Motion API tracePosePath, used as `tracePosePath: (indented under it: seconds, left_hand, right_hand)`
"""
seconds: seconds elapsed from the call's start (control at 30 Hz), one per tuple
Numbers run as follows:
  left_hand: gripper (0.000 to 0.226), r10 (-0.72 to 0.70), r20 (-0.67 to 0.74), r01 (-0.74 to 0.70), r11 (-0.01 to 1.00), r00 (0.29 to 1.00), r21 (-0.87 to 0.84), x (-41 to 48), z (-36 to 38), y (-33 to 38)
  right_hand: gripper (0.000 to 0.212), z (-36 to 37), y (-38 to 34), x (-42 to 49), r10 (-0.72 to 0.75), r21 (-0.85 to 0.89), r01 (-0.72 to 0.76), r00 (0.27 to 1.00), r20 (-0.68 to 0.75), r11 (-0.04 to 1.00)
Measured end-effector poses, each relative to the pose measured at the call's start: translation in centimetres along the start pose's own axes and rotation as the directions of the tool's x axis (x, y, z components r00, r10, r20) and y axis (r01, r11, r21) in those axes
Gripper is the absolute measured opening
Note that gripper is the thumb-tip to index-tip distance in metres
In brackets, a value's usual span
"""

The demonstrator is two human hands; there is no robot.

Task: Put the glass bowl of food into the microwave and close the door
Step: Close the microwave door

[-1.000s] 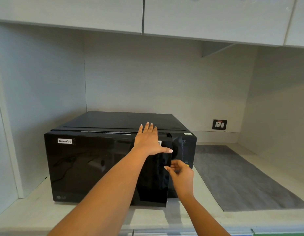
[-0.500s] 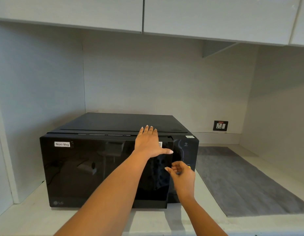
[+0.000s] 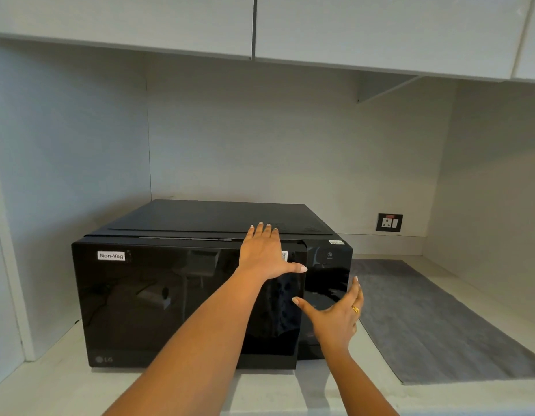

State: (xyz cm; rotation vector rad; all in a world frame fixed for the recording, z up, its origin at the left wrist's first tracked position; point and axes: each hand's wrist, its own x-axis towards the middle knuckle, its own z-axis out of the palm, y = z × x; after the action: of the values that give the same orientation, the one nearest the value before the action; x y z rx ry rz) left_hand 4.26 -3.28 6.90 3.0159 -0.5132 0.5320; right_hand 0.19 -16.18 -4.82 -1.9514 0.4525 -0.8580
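Pressing flat, the left hand (image 3: 264, 253) meets the microwave (image 3: 170, 295) door; right hand (image 3: 338, 318) spread, empty; bowl seemingly hidden.

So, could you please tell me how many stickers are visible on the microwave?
3: the Non-Veg label upper left on the door, one partly under the left hand, one top right corner.

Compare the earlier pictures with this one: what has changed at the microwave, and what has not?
The right hand has left the door's right edge, shifting right over the control panel, fingers now spread open. The door looks nearer to shut. The left hand stays flat on the door's top corner; the microwave has not moved.
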Motion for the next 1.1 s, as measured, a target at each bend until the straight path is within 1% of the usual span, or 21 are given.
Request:
tracePosePath:
  seconds: [0.2,0.3,0.7,1.1]
  left_hand:
    - [0.112,0.006,-0.005,-0.006,1.0,1.0,0.0,0.0,0.0,0.0]
    - [0.112,0.008,-0.002,-0.008,1.0,1.0,-0.006,0.1,0.1,-0.1]
    - [0.112,0.004,-0.009,-0.004,1.0,1.0,0.002,0.3,0.2,-0.1]
    - [0.112,-0.012,-0.012,0.012,1.0,1.0,0.011,0.8,0.4,-0.1]
  right_hand:
    - [0.132,0.8,2.0,-0.2,0.076,0.006,-0.078,0.985,0.155,0.997]
    - [0.134,1.2,2.6,-0.3,0.095,0.004,-0.098,0.976,0.198,0.995]
    - [0.132,1.2,2.8,-0.1,0.079,0.033,-0.086,0.983,0.168,0.996]
    - [0.121,1.4,2.6,-0.3,0.058,0.077,-0.064,0.995,0.08,0.995]
